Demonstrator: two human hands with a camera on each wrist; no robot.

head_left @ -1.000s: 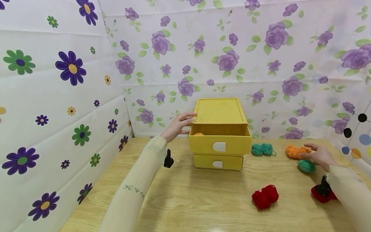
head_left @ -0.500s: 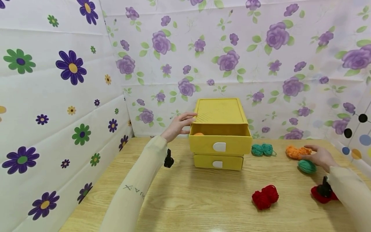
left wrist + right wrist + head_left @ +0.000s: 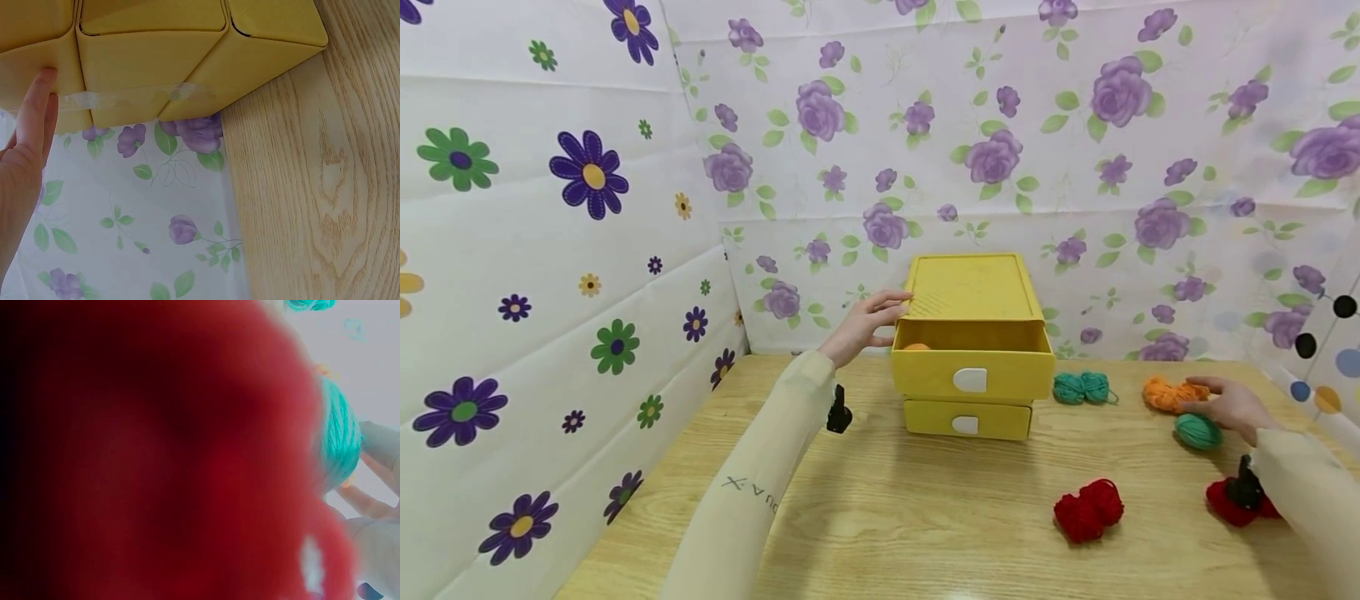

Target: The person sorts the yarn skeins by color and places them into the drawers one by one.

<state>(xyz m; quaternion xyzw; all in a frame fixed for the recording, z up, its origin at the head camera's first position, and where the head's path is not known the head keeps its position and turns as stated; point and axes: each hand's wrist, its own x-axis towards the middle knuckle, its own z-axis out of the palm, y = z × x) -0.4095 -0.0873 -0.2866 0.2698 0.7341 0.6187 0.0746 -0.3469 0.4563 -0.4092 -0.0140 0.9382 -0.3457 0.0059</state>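
My left hand (image 3: 868, 325) rests against the left side of a yellow two-drawer box (image 3: 973, 287), its fingers fairly straight; in the left wrist view a fingertip touches the box's side. The upper drawer (image 3: 940, 373) is pulled out, and part of something orange (image 3: 916, 347) shows inside it. At the right, my right hand (image 3: 1236, 407) has fingers and thumb round the right end of an orange yarn skein (image 3: 1168, 394) on the table. A green yarn ball (image 3: 1198, 432) lies just below that hand. The right wrist view is mostly blocked by blurred red yarn (image 3: 187, 450).
A teal yarn skein (image 3: 1082, 387) lies right of the box. One red skein (image 3: 1088, 511) is nearer the front; another red one (image 3: 1232, 502) lies under the right wrist. The lower drawer (image 3: 967, 419) is closed. Flowered cloth walls (image 3: 820, 208) stand behind and left.
The right fingers and thumb have drawn slightly closer round the orange skein. The left hand stays on the box, and the view has shifted very slightly.
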